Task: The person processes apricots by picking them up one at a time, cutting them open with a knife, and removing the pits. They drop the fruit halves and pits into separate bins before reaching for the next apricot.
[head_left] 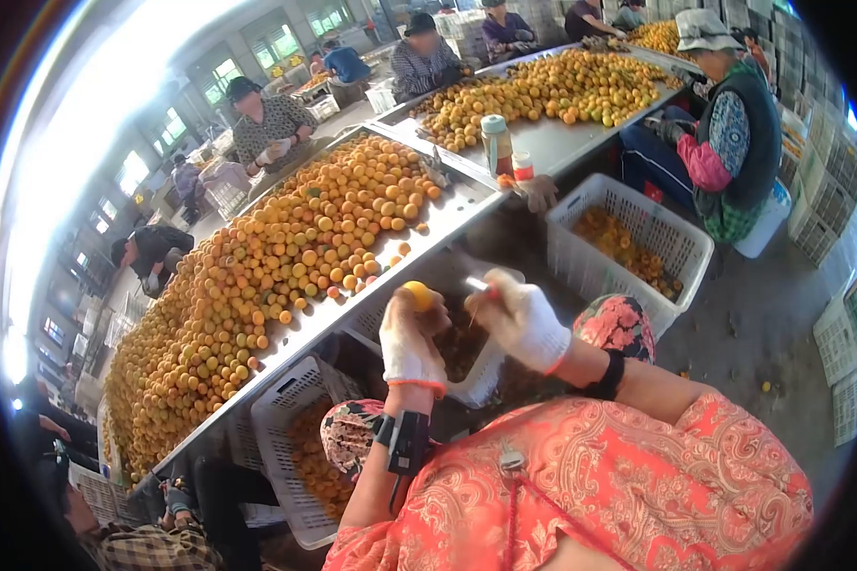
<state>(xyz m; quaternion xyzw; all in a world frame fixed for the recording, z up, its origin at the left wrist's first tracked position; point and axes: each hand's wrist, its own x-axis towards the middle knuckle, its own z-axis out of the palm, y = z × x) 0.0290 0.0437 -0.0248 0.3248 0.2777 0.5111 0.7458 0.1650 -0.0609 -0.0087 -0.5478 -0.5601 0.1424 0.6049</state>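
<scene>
My left hand (412, 341), in a white glove with an orange cuff, is closed around a yellow-orange apricot (416, 293). To its right, my right hand (524, 322), gloved too, grips a small tool (477, 285) with a pale end and a bit of red; motion blurs it, and I cannot tell its exact kind. Both hands are raised over a white plastic crate (481, 379) between my knees, partly hidden by them. In front, a large heap of whole apricots (295, 238) covers the metal sorting table (352, 309).
Crates with opened apricots stand at the right (628, 276) and left (276, 457). A thermos bottle (496, 145) and a small red-and-white container (523, 166) stand at the table's corner. Several people sit around the tables, one (733, 143) close at right. Stacked crates (828, 171) line the right side.
</scene>
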